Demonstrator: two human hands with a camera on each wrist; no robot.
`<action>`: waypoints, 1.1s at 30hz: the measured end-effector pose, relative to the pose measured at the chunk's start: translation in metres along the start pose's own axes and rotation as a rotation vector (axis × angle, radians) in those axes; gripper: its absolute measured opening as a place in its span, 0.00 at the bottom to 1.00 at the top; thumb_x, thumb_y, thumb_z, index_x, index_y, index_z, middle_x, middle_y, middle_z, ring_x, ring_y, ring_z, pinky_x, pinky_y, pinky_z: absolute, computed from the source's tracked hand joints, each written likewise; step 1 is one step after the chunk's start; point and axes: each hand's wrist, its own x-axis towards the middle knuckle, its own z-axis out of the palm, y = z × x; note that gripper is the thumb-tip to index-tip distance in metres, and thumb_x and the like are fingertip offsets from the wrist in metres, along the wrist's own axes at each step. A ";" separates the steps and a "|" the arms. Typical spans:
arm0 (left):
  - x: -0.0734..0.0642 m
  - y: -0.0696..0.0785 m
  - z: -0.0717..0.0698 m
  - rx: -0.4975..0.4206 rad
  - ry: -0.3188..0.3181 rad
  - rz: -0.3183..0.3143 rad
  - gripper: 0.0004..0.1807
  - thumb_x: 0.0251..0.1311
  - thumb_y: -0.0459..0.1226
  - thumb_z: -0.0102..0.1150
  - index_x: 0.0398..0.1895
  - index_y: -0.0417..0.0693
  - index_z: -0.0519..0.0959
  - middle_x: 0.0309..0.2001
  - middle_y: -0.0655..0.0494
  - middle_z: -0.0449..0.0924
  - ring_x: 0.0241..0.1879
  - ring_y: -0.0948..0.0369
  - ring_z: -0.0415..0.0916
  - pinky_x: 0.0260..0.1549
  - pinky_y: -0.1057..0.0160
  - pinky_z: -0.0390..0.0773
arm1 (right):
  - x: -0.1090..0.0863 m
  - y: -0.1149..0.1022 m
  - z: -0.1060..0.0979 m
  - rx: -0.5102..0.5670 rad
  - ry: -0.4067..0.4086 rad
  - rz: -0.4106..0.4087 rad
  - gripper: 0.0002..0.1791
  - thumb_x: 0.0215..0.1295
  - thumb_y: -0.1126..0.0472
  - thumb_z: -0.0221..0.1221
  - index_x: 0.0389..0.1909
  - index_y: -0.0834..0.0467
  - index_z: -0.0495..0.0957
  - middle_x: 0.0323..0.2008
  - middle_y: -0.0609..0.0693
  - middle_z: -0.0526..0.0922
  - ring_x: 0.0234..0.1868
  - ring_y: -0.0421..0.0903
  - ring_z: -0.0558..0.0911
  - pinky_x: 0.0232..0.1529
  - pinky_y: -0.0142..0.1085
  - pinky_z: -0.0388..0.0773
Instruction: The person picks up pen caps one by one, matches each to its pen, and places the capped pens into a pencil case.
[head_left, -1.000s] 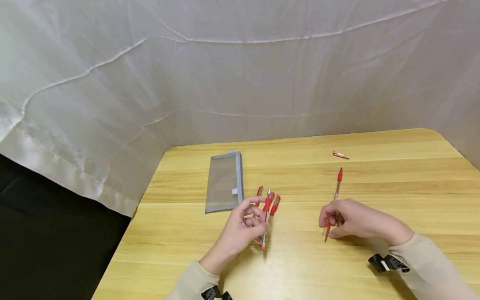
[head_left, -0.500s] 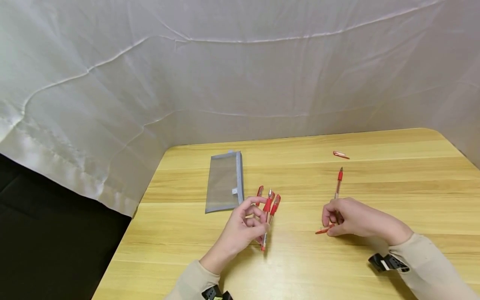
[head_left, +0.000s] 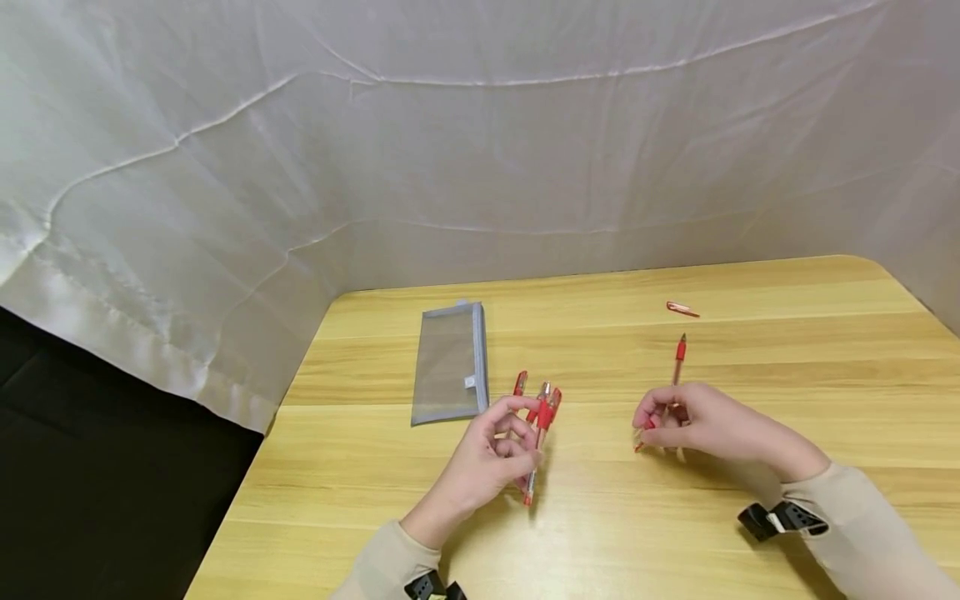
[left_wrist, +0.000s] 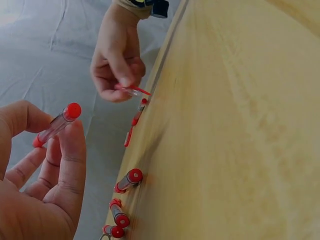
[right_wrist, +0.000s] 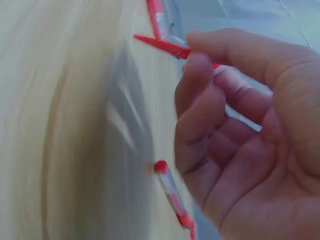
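My left hand (head_left: 491, 454) pinches an uncapped red gel pen (left_wrist: 56, 126) between thumb and fingers, its metal tip pointing away from me in the head view. Behind that hand lie several capped red pens, one of them (head_left: 521, 382) nearest the pouch, partly hidden by the fingers. To the right, my right hand (head_left: 708, 429) pinches a loose red pen cap (right_wrist: 165, 47) between thumb and index finger, over the table. Just beyond this hand an uncapped red pen (head_left: 680, 349) lies tip away, its rear end hidden behind the hand in the head view.
A grey mesh zip pouch (head_left: 445, 364) lies flat on the wooden table (head_left: 600, 533), left of the pens. A second red cap (head_left: 682, 309) rests near the far edge at right. A pale curtain (head_left: 480, 158) hangs behind the table.
My right hand has turned the cap between its fingers and moved slightly away from me. In my left hand the pen has tilted a little to the right.
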 end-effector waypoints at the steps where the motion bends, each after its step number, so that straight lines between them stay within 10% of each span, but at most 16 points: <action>1: 0.000 0.000 0.000 0.014 -0.009 0.004 0.34 0.59 0.20 0.61 0.71 0.42 0.73 0.39 0.55 0.78 0.26 0.70 0.78 0.24 0.69 0.82 | 0.000 0.000 -0.001 0.026 0.008 -0.007 0.07 0.72 0.61 0.69 0.46 0.58 0.84 0.32 0.47 0.85 0.27 0.37 0.79 0.28 0.32 0.79; 8: -0.002 0.002 0.004 0.118 -0.074 0.035 0.35 0.58 0.19 0.63 0.70 0.45 0.75 0.40 0.41 0.80 0.24 0.69 0.76 0.25 0.72 0.79 | 0.005 -0.008 0.003 0.172 0.134 0.017 0.12 0.74 0.63 0.66 0.52 0.65 0.82 0.40 0.56 0.87 0.28 0.47 0.85 0.28 0.36 0.83; 15: -0.005 0.003 0.008 0.208 -0.139 0.044 0.34 0.59 0.20 0.64 0.69 0.51 0.78 0.41 0.40 0.81 0.30 0.69 0.81 0.30 0.73 0.82 | 0.009 -0.018 0.011 0.298 0.263 0.009 0.12 0.72 0.67 0.66 0.52 0.63 0.78 0.41 0.46 0.85 0.34 0.44 0.87 0.37 0.37 0.87; 33: -0.007 0.002 0.015 0.270 -0.204 0.060 0.35 0.59 0.20 0.63 0.67 0.57 0.80 0.38 0.45 0.82 0.28 0.72 0.81 0.30 0.70 0.85 | 0.010 -0.032 0.025 0.355 0.211 -0.138 0.11 0.69 0.73 0.67 0.47 0.66 0.75 0.35 0.46 0.85 0.32 0.40 0.85 0.34 0.36 0.88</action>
